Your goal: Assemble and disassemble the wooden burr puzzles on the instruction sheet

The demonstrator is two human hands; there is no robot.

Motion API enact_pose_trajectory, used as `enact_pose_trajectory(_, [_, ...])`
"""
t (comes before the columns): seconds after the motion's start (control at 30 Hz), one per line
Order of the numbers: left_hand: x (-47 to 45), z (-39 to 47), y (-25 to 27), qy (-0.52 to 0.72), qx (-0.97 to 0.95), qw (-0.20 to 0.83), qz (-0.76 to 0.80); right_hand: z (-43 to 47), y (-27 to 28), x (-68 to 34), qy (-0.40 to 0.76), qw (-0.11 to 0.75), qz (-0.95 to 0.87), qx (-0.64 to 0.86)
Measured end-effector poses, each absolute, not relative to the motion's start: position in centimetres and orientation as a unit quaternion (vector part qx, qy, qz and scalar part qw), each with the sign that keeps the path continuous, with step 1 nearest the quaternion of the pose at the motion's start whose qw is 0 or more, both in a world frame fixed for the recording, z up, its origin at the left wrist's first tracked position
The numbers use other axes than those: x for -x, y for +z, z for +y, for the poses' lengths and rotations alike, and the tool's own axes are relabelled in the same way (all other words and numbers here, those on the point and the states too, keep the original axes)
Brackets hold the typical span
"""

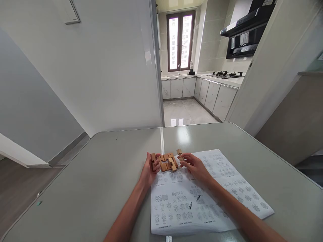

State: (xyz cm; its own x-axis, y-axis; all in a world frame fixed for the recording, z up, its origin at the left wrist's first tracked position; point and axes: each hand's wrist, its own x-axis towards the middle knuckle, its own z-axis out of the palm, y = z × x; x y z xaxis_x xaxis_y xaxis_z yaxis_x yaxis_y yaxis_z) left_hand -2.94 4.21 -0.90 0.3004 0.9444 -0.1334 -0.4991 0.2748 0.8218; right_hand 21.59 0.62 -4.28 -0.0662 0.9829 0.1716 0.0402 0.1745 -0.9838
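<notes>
My left hand [149, 168] is closed around a notched brown wooden puzzle piece [152, 157], which stands upright in the fingers. My right hand [193, 164] pinches another notched wooden piece [179, 152] between thumb and fingers. Between the two hands lies a group of several wooden puzzle pieces [165, 166], set close together at the upper left edge of a printed instruction sheet [176, 218]. One paler piece [172, 164] rests across the others. Rows of small line drawings cover the sheet, and my right forearm hides part of it.
The sheet lies on a grey-green table [121, 161] with a seam down its middle. A small green bit [39, 203] sits near the left edge. Beyond the table are a white wall panel [113, 67] and a doorway to a kitchen with a gas stove [225, 74].
</notes>
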Motion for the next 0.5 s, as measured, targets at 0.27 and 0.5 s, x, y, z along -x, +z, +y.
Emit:
enact_pose_trajectory(0.27, [2.3, 3.6, -0.9, 0.481, -0.348, 0.750, 0.293, 0.8, -4.3, -21.7, 0.482, 0.536, -0.527, 0.450])
enact_pose_trajectory(0.5, [2.0, 3.1, -0.8, 0.483, -0.350, 0.733, 0.326, 0.5, -3.7, -21.5, 0.490, 0.539, -0.512, 0.455])
